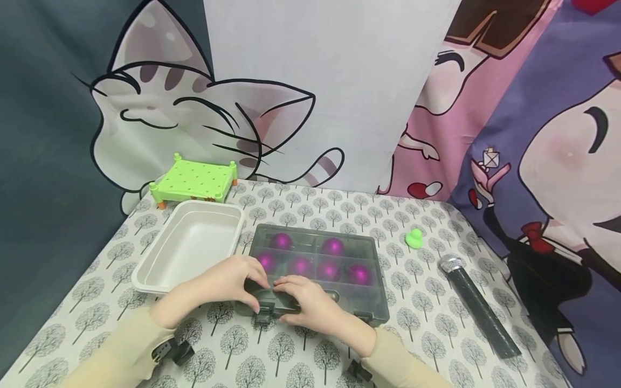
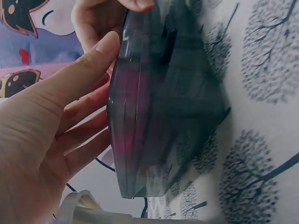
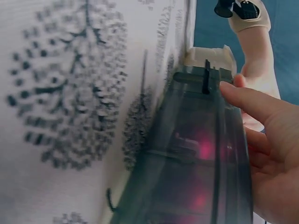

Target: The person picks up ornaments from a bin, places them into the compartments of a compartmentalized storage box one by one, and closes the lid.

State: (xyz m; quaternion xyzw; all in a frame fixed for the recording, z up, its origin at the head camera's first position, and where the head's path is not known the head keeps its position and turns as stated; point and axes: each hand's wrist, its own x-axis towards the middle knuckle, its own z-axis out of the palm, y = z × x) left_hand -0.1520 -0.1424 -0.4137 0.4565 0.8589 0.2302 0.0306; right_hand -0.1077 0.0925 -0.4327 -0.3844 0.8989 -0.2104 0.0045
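A translucent grey plastic case (image 1: 305, 240) with a lid over it lies on the table. Several purple balls (image 1: 360, 275) show through its lid in divided compartments. Around the left front corner, my left hand (image 1: 234, 280) touches the lid with its fingers, its thumb by the front edge. Close beside it, my right hand (image 1: 315, 304) rests its fingers on the lid, thumb at the same edge. Between the thumbs a dark latch (image 2: 169, 46) juts out from the case front. A second latch (image 1: 364, 317) sits farther right. The right fingertips are partly hidden in the right wrist view.
Left of the case stands an off-white tray (image 1: 145, 280). A green toy bed (image 1: 196, 180) is behind it. To the right lie a small green toy duck (image 1: 414, 238) and a black microphone (image 1: 477, 304). Patterned cloth covers the table; printed curtains hang behind.
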